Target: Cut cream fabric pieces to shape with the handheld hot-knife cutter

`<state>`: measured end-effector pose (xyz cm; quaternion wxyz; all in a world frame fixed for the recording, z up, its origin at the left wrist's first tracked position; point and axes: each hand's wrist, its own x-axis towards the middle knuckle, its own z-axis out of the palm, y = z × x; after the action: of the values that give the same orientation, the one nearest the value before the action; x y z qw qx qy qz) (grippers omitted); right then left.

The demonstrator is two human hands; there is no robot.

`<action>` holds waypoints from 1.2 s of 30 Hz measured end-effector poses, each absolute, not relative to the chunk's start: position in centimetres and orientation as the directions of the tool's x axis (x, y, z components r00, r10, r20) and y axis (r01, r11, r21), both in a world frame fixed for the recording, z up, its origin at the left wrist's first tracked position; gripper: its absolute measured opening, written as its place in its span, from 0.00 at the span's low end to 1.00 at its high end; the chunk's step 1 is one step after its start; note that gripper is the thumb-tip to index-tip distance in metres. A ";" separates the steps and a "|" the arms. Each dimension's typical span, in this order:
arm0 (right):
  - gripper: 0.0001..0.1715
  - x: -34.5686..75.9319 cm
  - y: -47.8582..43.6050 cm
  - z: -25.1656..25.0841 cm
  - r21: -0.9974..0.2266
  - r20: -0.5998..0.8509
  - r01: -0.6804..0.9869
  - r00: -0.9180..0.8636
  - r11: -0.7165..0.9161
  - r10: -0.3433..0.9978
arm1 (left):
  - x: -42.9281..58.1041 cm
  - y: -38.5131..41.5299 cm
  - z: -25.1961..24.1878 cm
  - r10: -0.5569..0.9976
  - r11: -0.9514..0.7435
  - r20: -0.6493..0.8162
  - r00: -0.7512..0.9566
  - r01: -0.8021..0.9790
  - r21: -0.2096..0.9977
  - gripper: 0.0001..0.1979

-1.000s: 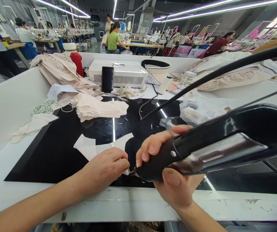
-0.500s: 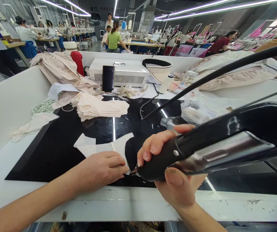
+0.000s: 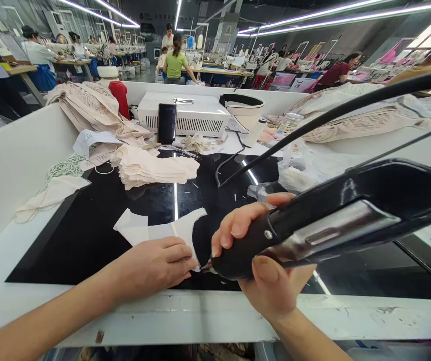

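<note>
A white cut piece of fabric (image 3: 163, 231) lies on the black glossy panel. My left hand (image 3: 159, 265) rests over its near edge, fingers curled together and pressing on the cloth beside the right corner. In my right hand (image 3: 268, 281) is a black corded hand tool (image 3: 328, 225) with a silver lever along its side; my fingers wrap round its front end. The tool's thin metal tip points left and meets or nearly meets the fabric's corner, close to my left fingertips. My left palm hides part of the cloth.
Behind lies a stack of cream fabric pieces (image 3: 155, 168). A phone (image 3: 167, 123) leans on a white vented box (image 3: 185, 113), near a tub (image 3: 243, 108). Plastic bags (image 3: 305, 168) lie right. The tool's cable (image 3: 313, 123) arches across. Co-workers sit or stand beyond the low wall.
The tool's rear end has swung slightly, and the camera view has shifted a little. Both hands keep nearly the same place at the fabric's corner.
</note>
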<state>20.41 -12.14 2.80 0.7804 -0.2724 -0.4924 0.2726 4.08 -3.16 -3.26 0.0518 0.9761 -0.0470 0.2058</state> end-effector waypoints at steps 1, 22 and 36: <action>0.27 20.4 -12.1 2.8 -0.691 0.622 -0.156 0.370 0.706 0.690 | 4.1 -3.1 -3.4 -0.073 -0.990 0.411 0.909 -0.117 0.083 0.10; 0.26 20.0 -11.7 2.6 -0.697 0.595 -0.132 0.441 0.704 0.672 | 3.7 -3.1 -4.2 -0.046 -0.982 0.403 0.914 -0.115 0.148 0.10; 0.26 19.6 -11.8 3.1 -0.733 0.572 -0.085 0.458 0.674 0.680 | 3.6 -2.9 -4.6 -0.058 -0.984 0.405 0.912 -0.119 0.129 0.11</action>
<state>19.60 -11.77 3.08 0.7905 -0.3228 -0.4609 0.2420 3.60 -2.90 -4.63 0.0758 0.9749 -0.0454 0.2042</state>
